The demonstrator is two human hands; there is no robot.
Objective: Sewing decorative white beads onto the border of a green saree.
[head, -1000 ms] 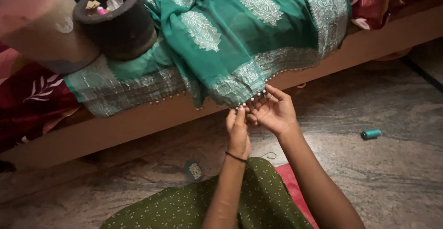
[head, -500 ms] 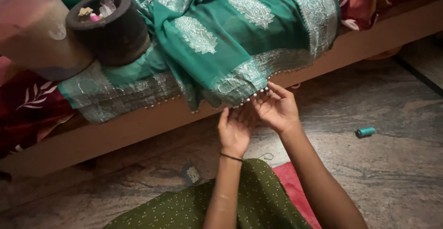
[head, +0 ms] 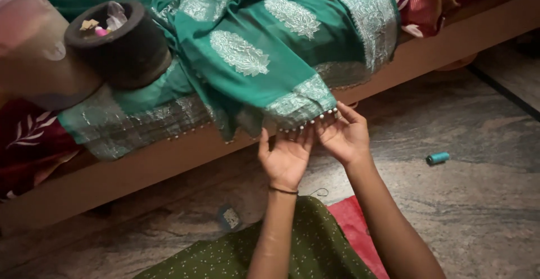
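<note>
A green cloth (head: 264,59) with pale woven motifs hangs over the edge of a wooden bed frame (head: 169,161). Small beads dangle along its silvery border (head: 301,102). My left hand (head: 286,158) is raised palm up under that border, fingers touching the beaded edge. My right hand (head: 343,135) is beside it, fingertips pinching the same edge at the beads. A thin dark band circles my left wrist.
A dark round container (head: 118,40) with small bits inside sits on the cloth at left, next to a blurred pink tub (head: 28,37). A teal thread spool (head: 437,158) lies on the stone floor at right. My green dotted garment (head: 292,251) and a red cloth (head: 354,228) fill the bottom.
Both hands stay at the beaded border; the left hand has opened and turned palm up under the edge. The view has shifted slightly.
</note>
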